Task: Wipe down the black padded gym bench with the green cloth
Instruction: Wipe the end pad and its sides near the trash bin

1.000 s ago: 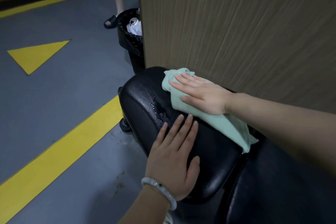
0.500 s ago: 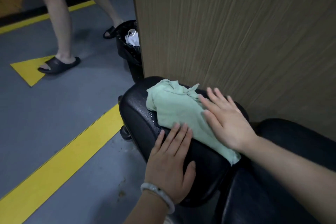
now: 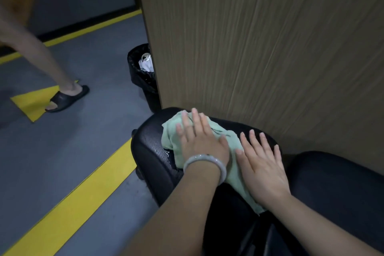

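Both hands lie flat, fingers straight, side by side on the green cloth (image 3: 209, 137), which is spread over the end pad of the black padded gym bench (image 3: 149, 151). The left hand (image 3: 202, 141) presses its far part, the right hand (image 3: 261, 164) its near part. What look like wet droplets glisten at the pad's left edge; the 2 flat palms could slide, bunching the cloth and leaving streaks.

Both hands lie flat on the green cloth (image 3: 232, 141), which is spread over the end pad of the black bench (image 3: 149, 151). The left hand (image 3: 202, 139), with a pale bracelet (image 3: 204, 165) on its wrist, presses the cloth's far part; the right hand (image 3: 262, 166) presses just beside it. Behind the bench stands a wood panel (image 3: 259, 48), with a black bin (image 3: 141, 72) at its left edge. Left of the bench a yellow stripe (image 3: 72, 203) crosses the grey floor (image 3: 93, 114), and farther left a sandalled foot (image 3: 66, 97) stands.
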